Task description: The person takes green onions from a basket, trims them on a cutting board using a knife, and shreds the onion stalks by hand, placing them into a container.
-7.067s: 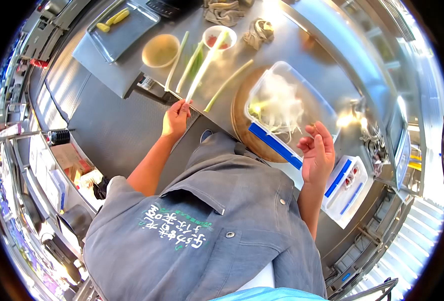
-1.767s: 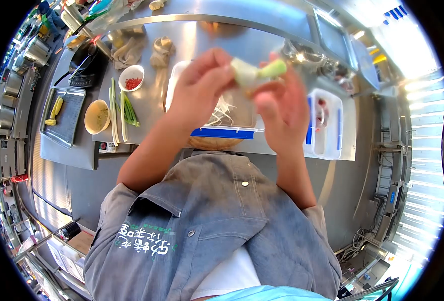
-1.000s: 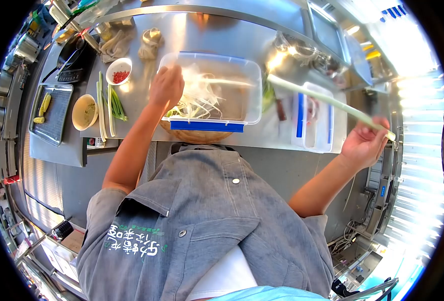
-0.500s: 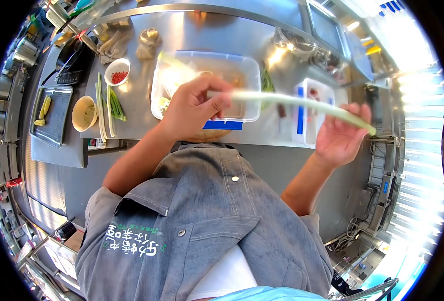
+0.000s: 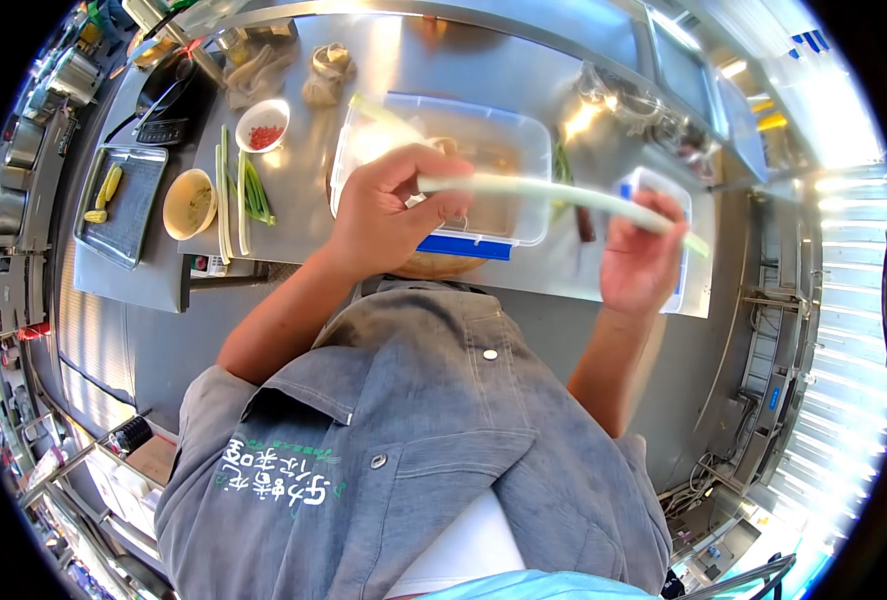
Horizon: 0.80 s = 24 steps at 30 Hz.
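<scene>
A long pale green onion stalk (image 5: 538,190) is held level above the counter, white at one end and greener at the other. My left hand (image 5: 388,215) pinches the white end between thumb and fingers. Toward the greener end, the fingers of my right hand (image 5: 641,262) are closed round the stalk, slightly blurred. Below lies a clear plastic bin (image 5: 533,232) with blue clips; pale vegetable pieces show in it, partly behind my left hand. My right hand partly covers a smaller clear box (image 5: 671,185) with a blue clip.
Left on the steel counter are long pale stalks (image 5: 225,200), cut green leaves (image 5: 255,195), a bowl of red pieces (image 5: 262,127) and a yellowish bowl (image 5: 189,204). A tray (image 5: 143,210) holds corn (image 5: 109,185). Cloths (image 5: 329,75) and plastic wrap (image 5: 603,95) lie farther back.
My right hand has moved left and slightly down along the stalk, closer to my left hand. The stalk's greener end has shifted left. The view has shifted, so the counter appears farther right.
</scene>
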Each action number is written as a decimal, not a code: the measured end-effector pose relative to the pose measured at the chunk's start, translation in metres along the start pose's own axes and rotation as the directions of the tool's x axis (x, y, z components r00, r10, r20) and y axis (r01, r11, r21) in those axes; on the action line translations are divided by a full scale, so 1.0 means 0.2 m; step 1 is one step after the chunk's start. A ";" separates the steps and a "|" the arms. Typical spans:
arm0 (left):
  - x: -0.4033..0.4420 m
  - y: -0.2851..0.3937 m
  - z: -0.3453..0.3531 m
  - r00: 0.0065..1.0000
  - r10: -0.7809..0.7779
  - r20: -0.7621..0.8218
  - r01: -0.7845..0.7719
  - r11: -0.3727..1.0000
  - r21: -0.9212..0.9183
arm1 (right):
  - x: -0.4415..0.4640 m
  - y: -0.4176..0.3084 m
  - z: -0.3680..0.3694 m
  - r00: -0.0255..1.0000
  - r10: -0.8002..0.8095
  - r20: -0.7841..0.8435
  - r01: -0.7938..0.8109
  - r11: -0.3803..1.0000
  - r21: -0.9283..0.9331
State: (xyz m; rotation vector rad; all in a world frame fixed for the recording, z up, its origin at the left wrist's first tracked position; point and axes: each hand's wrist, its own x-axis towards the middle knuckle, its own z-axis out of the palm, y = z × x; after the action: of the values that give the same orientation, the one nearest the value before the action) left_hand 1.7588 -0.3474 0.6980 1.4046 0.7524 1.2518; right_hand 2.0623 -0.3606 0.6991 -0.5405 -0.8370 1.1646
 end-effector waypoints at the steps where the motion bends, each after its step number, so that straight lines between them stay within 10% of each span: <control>1: 0.00 0.00 0.01 1.000 -0.001 0.005 0.001 1.000 -0.003 | -0.02 0.04 0.05 1.000 -0.002 -0.005 0.002 1.000 -0.003; 7: -0.02 -0.01 0.00 1.000 0.006 -0.015 -0.004 0.986 0.165 | -0.06 0.14 0.14 0.997 0.070 0.042 -0.071 0.997 0.030; 16: -0.04 -0.03 -0.04 0.997 -0.060 -0.045 0.058 0.997 -0.051 | -0.05 0.09 0.14 0.918 -0.056 0.392 0.068 0.998 -0.016; 24: -0.02 0.00 0.01 0.954 0.286 -0.095 -0.254 0.933 0.257 | -0.09 0.16 0.17 0.967 0.063 0.248 -0.071 0.997 0.020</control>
State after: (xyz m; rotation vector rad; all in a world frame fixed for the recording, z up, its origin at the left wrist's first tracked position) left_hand 1.7593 -0.3525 0.6972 1.6808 0.8442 1.5171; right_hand 2.0132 -0.3685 0.6898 -0.4066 -1.0195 1.3225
